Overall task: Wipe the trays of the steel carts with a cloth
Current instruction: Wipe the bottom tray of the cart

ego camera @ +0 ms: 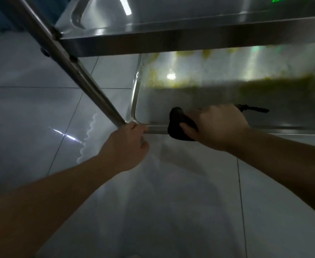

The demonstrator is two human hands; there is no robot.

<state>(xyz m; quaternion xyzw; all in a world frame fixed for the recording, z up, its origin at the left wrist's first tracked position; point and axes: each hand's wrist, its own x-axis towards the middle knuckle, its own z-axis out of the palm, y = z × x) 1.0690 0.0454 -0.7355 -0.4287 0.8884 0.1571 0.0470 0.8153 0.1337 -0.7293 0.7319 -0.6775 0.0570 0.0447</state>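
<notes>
Head view: looked down past a steel cart, its upper tray (171,25) across the top of the picture and its lower tray (171,101) beneath, over a pale tiled floor (171,202). Right hand (220,125) closed around a dark cloth (177,125), pressing it onto the lower tray right at the near edge, close to the near left corner; part of the cloth bulged out past the thumb and hung over the tray's near rim, and a thin dark strand (253,109) trailed out beyond the knuckles onto the tray surface. Left hand (126,144) curled shut on the near left corner of the lower tray, just where the slanting steel post (74,67) met the rim, fingers wrapped under the edge. Hands apart, left beside right, cloth between them and nearer the right. Yellowish smears (160,81) spread across the far part of the lower tray, thickest along a band running toward the right, with bright glints of reflected light among them. Near part of the tray around the cloth grey and plain. Both forearms bare, reaching in from the bottom corners.
</notes>
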